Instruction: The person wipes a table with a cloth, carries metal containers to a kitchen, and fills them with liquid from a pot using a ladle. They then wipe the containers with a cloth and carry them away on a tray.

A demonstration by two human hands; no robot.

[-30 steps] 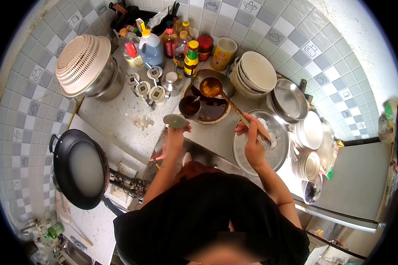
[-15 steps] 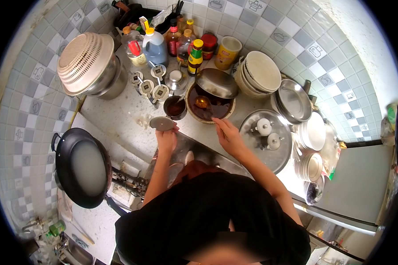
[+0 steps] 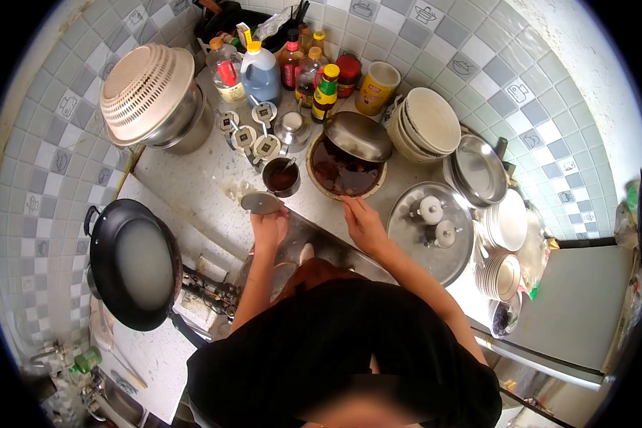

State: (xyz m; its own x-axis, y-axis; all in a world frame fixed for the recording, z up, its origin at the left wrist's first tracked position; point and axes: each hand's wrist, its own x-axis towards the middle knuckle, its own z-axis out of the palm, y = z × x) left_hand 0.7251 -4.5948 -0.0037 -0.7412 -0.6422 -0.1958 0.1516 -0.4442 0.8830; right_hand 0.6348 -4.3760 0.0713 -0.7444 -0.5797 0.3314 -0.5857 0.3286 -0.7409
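My left hand (image 3: 269,227) is closed on a small round grey lid (image 3: 260,203) and holds it flat above the counter's front edge. Just beyond the lid stands a small dark cup (image 3: 281,178) with brown liquid and a utensil in it. A pot of dark red-brown liquid (image 3: 333,167) is to the right of the cup, its metal lid (image 3: 359,137) resting tilted over the far side. My right hand (image 3: 364,222) is at the near rim, its fingers wrapped round a ladle's handle. The ladle's bowl is hidden in the dark liquid.
Several sauce bottles (image 3: 326,93) stand behind the pot, beside lidded seasoning jars (image 3: 266,148). To the right are a large metal tray (image 3: 406,250) with two small white-topped items, stacked bowls (image 3: 431,121) and plates (image 3: 499,277). A wok of cloudy liquid (image 3: 148,264) stands left.
The ladle's bowl, shining amber above the liquid earlier, has gone down out of sight into the pot. My left hand still holds the small lid. The whole view has shifted slightly.
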